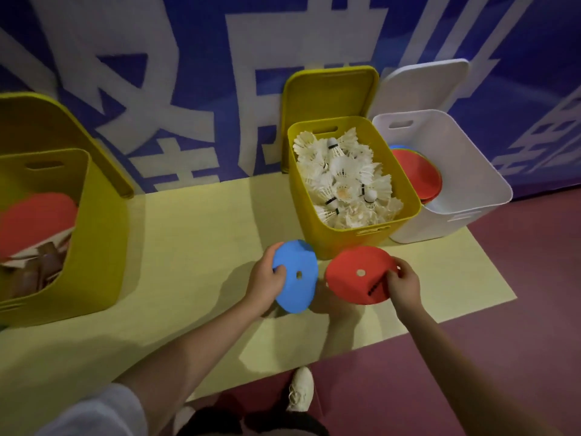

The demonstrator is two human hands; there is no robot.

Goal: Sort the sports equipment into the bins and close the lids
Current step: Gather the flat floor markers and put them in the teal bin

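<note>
Discs in my hands, blue (295,275) and red (358,275): matt, foam-like. Bins (405,212): smooth plastic. Shuttlecocks (342,180): white feather. Mat (201,247): matt.

Both my bare forearms reach forward and slightly inward, so my hands sit near each other without touching. My left hand (265,278) grips the left edge of a blue disc (295,275), thumb curled over its top face, my fingers hidden beneath it. My right hand (404,283) pinches the right edge of a red disc (358,275), thumb on top, fingertips curled round the rim. A pale sleeve covers my left upper arm.
</note>
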